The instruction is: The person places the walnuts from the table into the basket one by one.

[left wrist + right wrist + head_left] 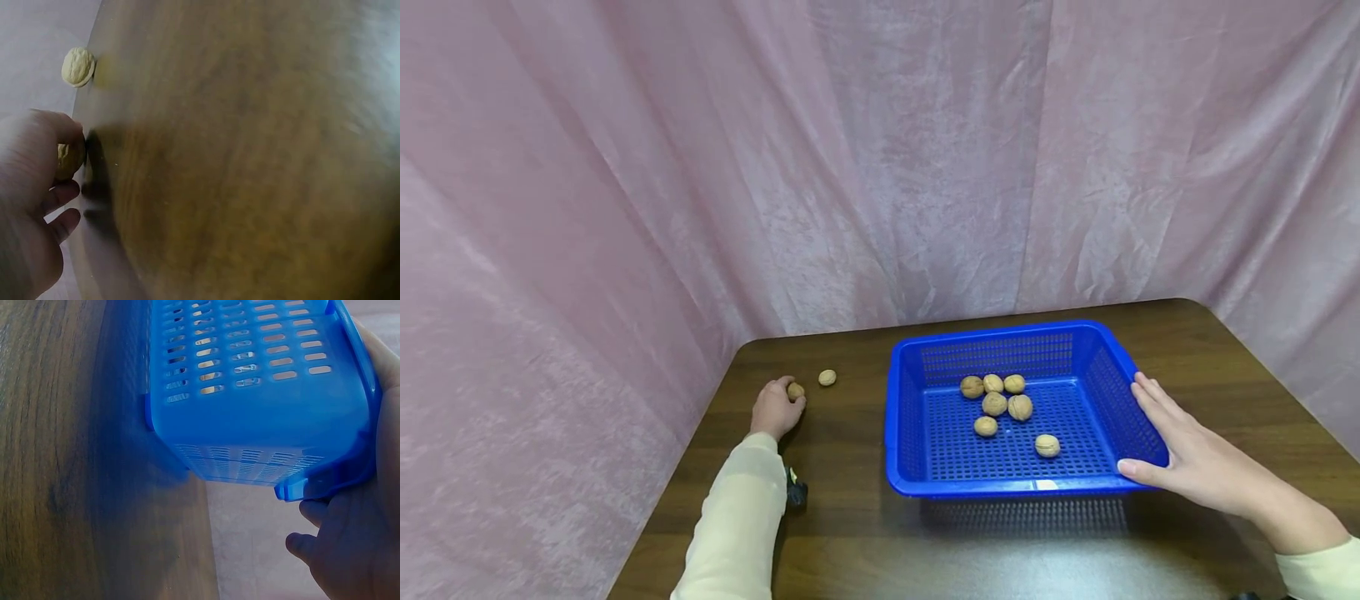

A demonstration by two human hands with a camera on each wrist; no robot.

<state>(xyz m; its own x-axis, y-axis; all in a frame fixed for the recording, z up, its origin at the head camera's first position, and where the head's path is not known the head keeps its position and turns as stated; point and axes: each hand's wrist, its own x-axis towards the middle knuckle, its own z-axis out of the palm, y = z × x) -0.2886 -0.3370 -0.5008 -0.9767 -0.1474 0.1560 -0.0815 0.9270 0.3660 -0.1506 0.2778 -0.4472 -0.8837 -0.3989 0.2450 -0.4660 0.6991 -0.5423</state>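
At the table's left side, my left hand pinches a walnut between thumb and fingers. The left wrist view shows this walnut partly hidden behind the fingers, close to the tabletop. A second, paler walnut lies just beyond, untouched. My right hand holds the near right corner of a blue plastic basket, its thumb on the front rim and its fingers along the right side. Several walnuts lie loose on the basket's perforated floor.
The brown wooden table carries the basket right of centre. Pink curtains hang behind it and along its sides. A small dark object shows beside the left sleeve.
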